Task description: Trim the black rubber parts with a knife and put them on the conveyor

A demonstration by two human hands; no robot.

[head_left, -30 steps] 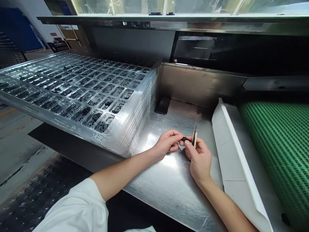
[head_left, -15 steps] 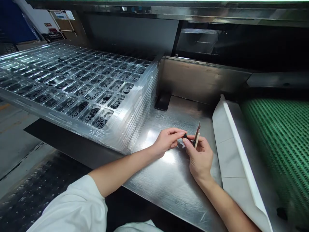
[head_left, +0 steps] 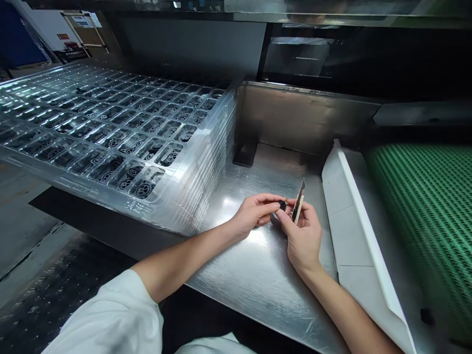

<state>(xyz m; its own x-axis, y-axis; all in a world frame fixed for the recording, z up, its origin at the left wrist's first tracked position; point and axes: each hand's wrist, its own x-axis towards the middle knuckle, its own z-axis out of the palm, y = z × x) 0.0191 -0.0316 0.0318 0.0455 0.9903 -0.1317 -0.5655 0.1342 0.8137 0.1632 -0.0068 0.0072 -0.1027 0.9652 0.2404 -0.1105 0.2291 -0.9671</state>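
Observation:
My left hand (head_left: 256, 212) pinches a small round black plastic part (head_left: 282, 205) between thumb and fingertips. My right hand (head_left: 305, 235) is closed around a thin blade-like tool with a pale strip along it (head_left: 298, 204); its exact kind is unclear. The tool stands nearly upright, with its dark blade pointing up. The right thumb and index fingertip are also at the black part's right edge. Both hands are over the bare metal work surface (head_left: 236, 265), and the right hand's inner fingers are partly hidden.
At left, a stack of clear plastic trays (head_left: 206, 162) holds black wheel-like parts in its pockets. A dark flat object (head_left: 245, 154) lies at the back corner. To the right are a white divider (head_left: 354, 226) and a green conveyor belt (head_left: 424, 206). A machine edge runs overhead.
The black part, seen nearly edge-on before, now shows more of its round face between my fingers. The hands stay close together, and the whole view has shifted slightly.

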